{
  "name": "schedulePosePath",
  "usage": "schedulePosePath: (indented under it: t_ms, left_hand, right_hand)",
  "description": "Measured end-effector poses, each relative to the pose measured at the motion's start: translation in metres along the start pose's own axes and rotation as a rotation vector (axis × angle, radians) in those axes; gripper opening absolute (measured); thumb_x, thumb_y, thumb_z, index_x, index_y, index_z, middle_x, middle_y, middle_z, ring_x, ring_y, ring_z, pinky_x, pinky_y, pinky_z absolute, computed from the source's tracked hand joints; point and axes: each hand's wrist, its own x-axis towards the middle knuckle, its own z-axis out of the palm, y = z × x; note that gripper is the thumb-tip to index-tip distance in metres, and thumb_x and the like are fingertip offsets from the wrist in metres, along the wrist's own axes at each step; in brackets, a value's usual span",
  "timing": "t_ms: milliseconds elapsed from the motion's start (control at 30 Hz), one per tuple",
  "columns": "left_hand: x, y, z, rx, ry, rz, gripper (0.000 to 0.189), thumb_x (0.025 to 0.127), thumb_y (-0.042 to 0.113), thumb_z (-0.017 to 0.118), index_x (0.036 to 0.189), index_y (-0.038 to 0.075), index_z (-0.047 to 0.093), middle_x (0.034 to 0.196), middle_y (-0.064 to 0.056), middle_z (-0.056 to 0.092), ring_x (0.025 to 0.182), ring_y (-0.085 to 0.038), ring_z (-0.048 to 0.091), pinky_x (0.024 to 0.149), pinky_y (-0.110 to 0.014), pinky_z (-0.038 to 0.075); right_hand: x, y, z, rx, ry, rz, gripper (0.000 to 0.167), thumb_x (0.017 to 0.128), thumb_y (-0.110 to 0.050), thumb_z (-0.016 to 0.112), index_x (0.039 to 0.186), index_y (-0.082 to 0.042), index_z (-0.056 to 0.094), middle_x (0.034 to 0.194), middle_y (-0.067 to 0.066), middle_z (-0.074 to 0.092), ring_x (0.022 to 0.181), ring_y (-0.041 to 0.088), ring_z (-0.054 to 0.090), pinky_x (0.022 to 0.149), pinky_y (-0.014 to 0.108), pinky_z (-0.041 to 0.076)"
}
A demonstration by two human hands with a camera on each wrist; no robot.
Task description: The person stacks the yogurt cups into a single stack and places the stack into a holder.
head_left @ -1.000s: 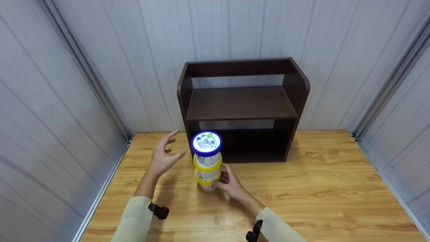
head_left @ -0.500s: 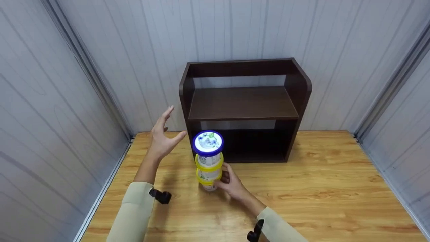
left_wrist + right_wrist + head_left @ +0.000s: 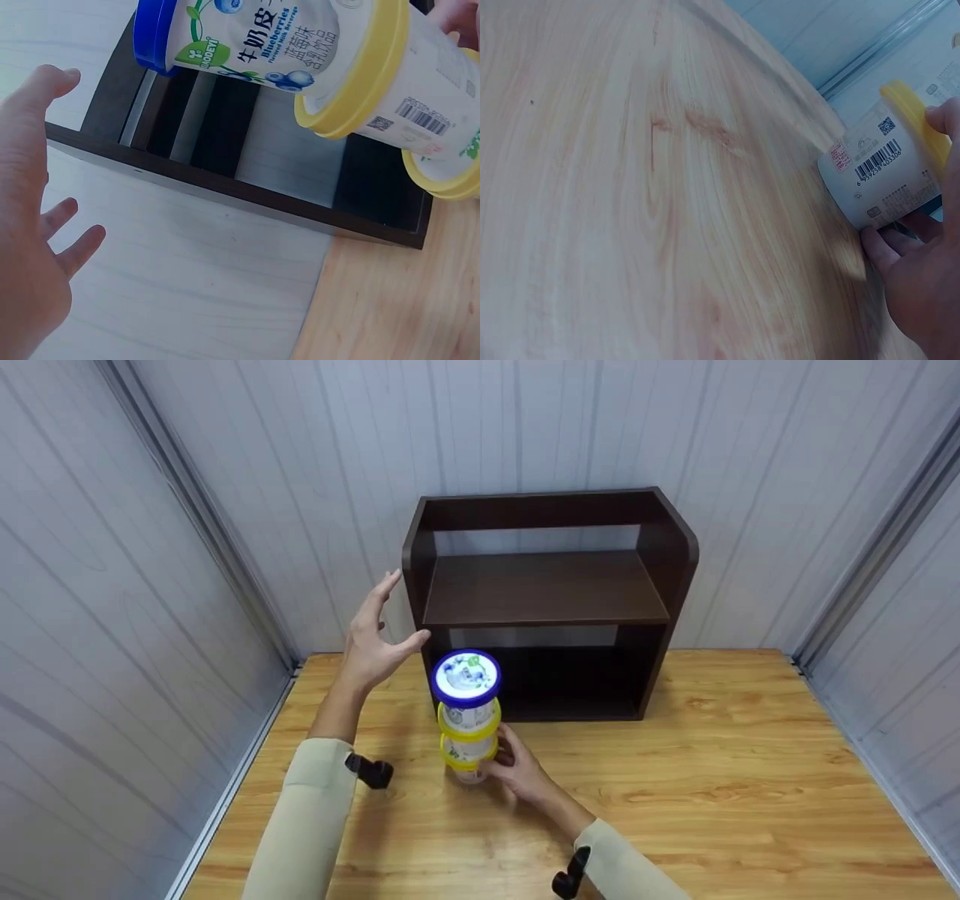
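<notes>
Three white plastic tubs stand stacked on the wooden table. The top tub [image 3: 466,679] has a blue lid, and blueberries show on its label in the left wrist view. Under it come the middle tub [image 3: 424,82] and the bottom tub [image 3: 881,169], both with yellow lids. My right hand [image 3: 519,771] grips the bottom tub from the right, thumb at its yellow lid and fingers low on its side. Left of the stack, my left hand [image 3: 373,651] is raised with thumb and fingers spread apart, touching nothing. Its thumb points toward the blue lid, with a gap between.
A dark brown two-level shelf [image 3: 547,585] stands behind the stack, against the pale panelled wall [image 3: 525,427]. Its lower compartment lies just behind the tubs. The wood-grain table [image 3: 750,780] reaches to both side walls. A black camera mount [image 3: 370,771] sits on the left sleeve.
My left hand has risen away from the stack, up beside the shelf's left side, and lately a little to the right. My right hand and the three tubs have stayed in place.
</notes>
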Motion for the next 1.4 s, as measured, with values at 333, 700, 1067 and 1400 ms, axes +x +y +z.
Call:
schedulePosePath:
  t_ms: [333,700,1067,1400]
  left_hand:
    - [0.023,0.004,0.005,0.011,-0.012,0.015,0.090,0.085,0.021,0.083,0.160,0.023,0.032,0.165,-0.001,0.029,0.148,-0.026,0.032,0.115,-0.048,0.036]
    - [0.041,0.014,0.007,-0.007,-0.056,-0.084,0.086,0.089,0.028,0.080,0.158,0.039,0.030,0.159,-0.001,0.037,0.132,-0.035,0.052,0.095,-0.059,0.051]
    - [0.050,0.011,0.009,-0.011,-0.072,-0.111,0.082,0.090,0.030,0.078,0.158,0.038,0.032,0.161,0.002,0.035,0.132,-0.032,0.051,0.099,-0.053,0.050]
    - [0.052,0.006,0.007,-0.165,-0.030,-0.049,0.063,0.096,0.012,0.071,0.153,0.024,0.045,0.155,0.003,0.042,0.137,-0.023,0.045,0.101,-0.047,0.049]
  right_hand:
    - [-0.001,-0.002,-0.003,0.007,0.010,0.033,0.077,0.094,-0.012,0.072,0.158,-0.007,0.030,0.150,0.026,0.043,0.135,0.041,0.048,0.112,0.049,0.040]
    - [0.001,-0.005,-0.002,-0.012,-0.001,0.003,0.077,0.093,-0.008,0.071,0.158,-0.007,0.029,0.150,0.022,0.046,0.135,0.036,0.049,0.113,0.048,0.038]
    - [0.000,-0.005,0.000,-0.007,-0.010,0.008,0.075,0.095,-0.007,0.067,0.159,-0.009,0.027,0.153,0.022,0.042,0.139,0.037,0.044,0.116,0.049,0.034]
    - [-0.001,-0.003,0.002,0.021,-0.031,-0.042,0.076,0.088,-0.009,0.079,0.151,-0.009,0.036,0.143,0.014,0.053,0.131,0.029,0.053,0.111,0.044,0.041]
